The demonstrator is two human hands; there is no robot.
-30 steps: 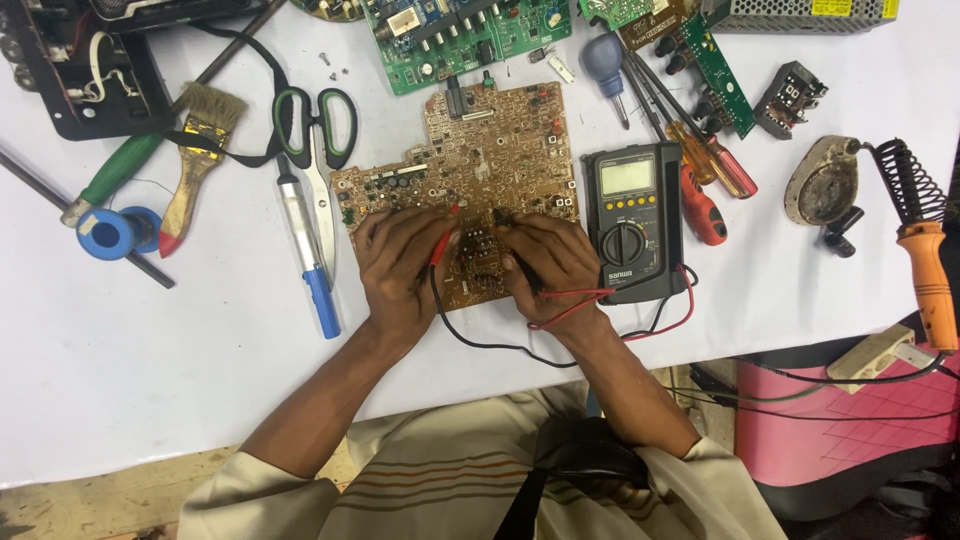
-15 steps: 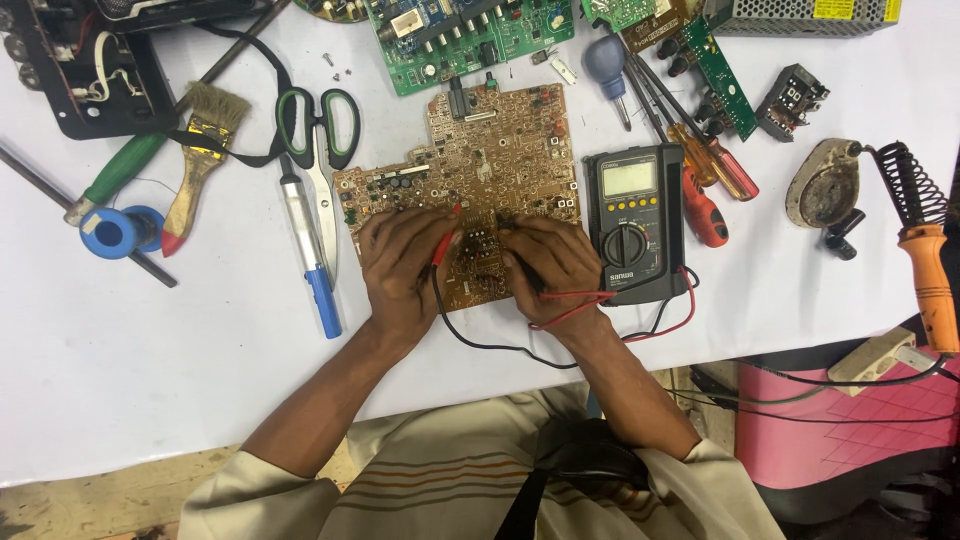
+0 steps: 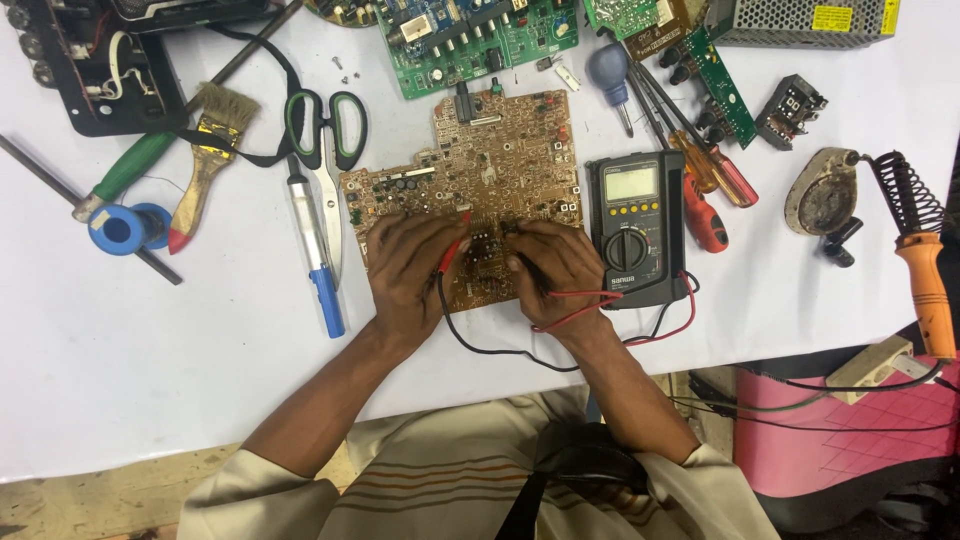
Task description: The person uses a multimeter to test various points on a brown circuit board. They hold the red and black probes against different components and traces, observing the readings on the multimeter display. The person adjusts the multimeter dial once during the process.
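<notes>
Nothing has shifted since before: left hand [image 3: 408, 265] grasping the red probe [image 3: 455, 250], right hand [image 3: 555, 270] clenched on a black probe, both on the brown circuit board [image 3: 480, 170] mid-counter [image 3: 150, 370]; multimeter [image 3: 638, 228] just right.

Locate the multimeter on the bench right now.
In the head view the multimeter lies flat on the white table, right of centre, against the brown circuit board and just beyond the right hand.

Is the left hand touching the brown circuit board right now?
Touching. The head view shows the left hand lying flat on the brown circuit board, its fingers pinching the red probe against the board's lower part, with no gap visible.
</notes>
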